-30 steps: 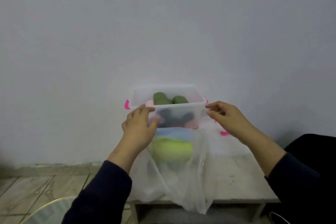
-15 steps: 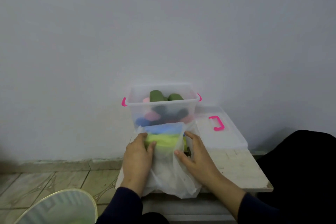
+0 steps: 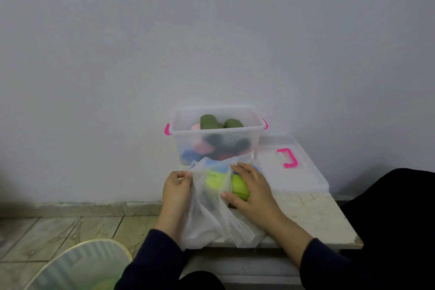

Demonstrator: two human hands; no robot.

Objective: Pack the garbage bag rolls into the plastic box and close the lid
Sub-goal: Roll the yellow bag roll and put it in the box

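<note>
Inside — box (image 3: 216,146) holds rolls (image 3: 231,123).

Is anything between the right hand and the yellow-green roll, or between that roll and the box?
The right hand lies on the yellow-green roll inside the white bag; a bag fold lies against the roll's left. The open plastic box stands directly behind, its lid off to the right.

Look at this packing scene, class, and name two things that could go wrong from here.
1. The thin plastic bag hangs past the table's front edge. While the left hand pinches its rim and the right hand reaches for the yellow-green roll, the bag may slide and spill rolls.
2. The box already looks quite full, with dark green rolls near its rim, so the lid lying beside it may not shut flat.
</note>
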